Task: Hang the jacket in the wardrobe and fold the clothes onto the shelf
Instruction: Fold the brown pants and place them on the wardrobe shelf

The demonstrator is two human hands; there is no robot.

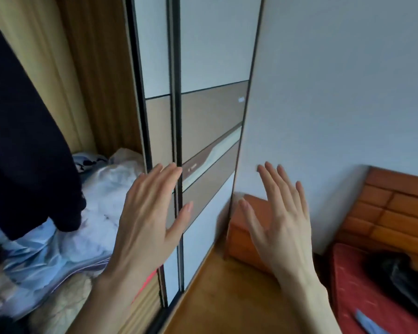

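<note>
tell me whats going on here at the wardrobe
A person stands at an open wardrobe with both hands raised and empty, fingers straight. The left hand is at the dark edge of the sliding door; whether it touches is hard to tell. The right hand hovers in front of the white wall. A dark garment hangs inside the wardrobe above crumpled pale bedding. More dark clothing lies on the red bed at the right.

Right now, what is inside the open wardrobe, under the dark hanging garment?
Crumpled pale blue and white bedding lies under the dark hanging garment. The garment covers whatever lies behind it.
</note>
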